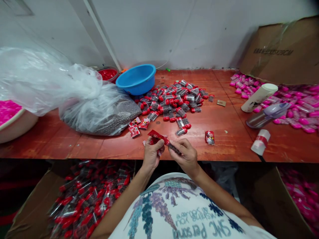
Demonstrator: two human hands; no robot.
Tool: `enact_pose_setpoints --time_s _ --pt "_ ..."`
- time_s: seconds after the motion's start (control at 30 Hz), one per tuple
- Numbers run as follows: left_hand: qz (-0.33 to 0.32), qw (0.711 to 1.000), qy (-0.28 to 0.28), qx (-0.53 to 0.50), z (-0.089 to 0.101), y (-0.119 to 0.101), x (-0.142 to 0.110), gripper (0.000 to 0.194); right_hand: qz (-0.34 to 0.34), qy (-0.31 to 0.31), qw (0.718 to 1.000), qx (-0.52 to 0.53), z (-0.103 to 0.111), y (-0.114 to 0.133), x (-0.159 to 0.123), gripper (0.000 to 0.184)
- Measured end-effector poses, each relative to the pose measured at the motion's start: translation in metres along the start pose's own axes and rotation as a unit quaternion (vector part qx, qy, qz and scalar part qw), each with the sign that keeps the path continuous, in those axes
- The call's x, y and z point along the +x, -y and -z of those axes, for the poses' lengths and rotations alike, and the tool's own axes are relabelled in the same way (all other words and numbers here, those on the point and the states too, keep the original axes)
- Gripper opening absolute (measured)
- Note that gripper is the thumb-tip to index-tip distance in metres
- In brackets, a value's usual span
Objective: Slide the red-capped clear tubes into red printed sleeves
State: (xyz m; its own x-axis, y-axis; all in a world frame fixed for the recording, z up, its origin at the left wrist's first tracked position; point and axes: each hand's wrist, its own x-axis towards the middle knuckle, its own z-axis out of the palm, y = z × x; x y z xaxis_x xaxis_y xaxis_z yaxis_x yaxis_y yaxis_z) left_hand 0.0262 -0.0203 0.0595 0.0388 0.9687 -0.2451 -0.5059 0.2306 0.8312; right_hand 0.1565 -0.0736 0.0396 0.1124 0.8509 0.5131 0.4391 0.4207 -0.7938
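Observation:
Just above the table's front edge, my left hand (152,153) pinches a red printed packet (157,135) between thumb and fingers. My right hand (186,155) grips a small transparent bottle with dark contents (174,149), its end meeting the packet's right end. How far the bottle sits inside the packet cannot be made out. Beyond my hands lies a heap of similar bottles with red caps (171,99). A few flat red packets (135,131) lie to the left of it. One wrapped red piece (209,137) lies alone to the right.
A knotted plastic bag of dark beads (104,113) and a blue basin (136,79) stand left. At right are pink-capped bottles (299,109), a white tumbler (259,98), a lidded cup (267,115), a white roll (261,142) and a carton (281,53). Below left, a box holds red-capped bottles (87,199).

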Motion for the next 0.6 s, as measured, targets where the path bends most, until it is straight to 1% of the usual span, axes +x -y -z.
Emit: enact_pose_setpoints --time_s 0.1,0.2,0.33,0.4,0.5,0.57,0.6 --pt "0.002 1.000 -0.005 -0.003 0.0003 0.0005 -0.0004 0.034 -0.028 0.001 0.999 0.032 0.0003 0.0029 0.0026 0.039" --pt "0.010 1.000 -0.009 -0.011 0.0019 0.0018 0.0000 0.035 -0.070 -0.002 0.995 0.071 0.0004 0.0059 0.0051 0.034" --pt "0.029 0.999 0.014 0.005 0.0028 0.0006 -0.0008 0.035 -0.128 -0.009 0.985 0.116 -0.0005 0.0073 0.0054 0.031" --pt "0.018 0.999 0.014 0.033 0.0020 -0.0013 -0.0019 0.034 -0.130 -0.005 0.985 0.114 -0.0015 0.0065 0.0045 0.032" --pt "-0.023 0.996 -0.001 0.083 0.0004 -0.0038 -0.0034 0.031 -0.117 0.001 0.988 0.101 -0.0043 0.0044 0.0030 0.033" --pt "-0.033 0.995 -0.007 0.093 -0.0002 -0.0042 -0.0035 0.030 -0.135 -0.005 0.983 0.123 -0.0071 0.0029 0.0023 0.032" --pt "-0.025 0.996 -0.006 0.087 -0.0003 -0.0040 -0.0033 0.031 -0.152 -0.010 0.977 0.147 -0.0087 0.0022 0.0022 0.032"
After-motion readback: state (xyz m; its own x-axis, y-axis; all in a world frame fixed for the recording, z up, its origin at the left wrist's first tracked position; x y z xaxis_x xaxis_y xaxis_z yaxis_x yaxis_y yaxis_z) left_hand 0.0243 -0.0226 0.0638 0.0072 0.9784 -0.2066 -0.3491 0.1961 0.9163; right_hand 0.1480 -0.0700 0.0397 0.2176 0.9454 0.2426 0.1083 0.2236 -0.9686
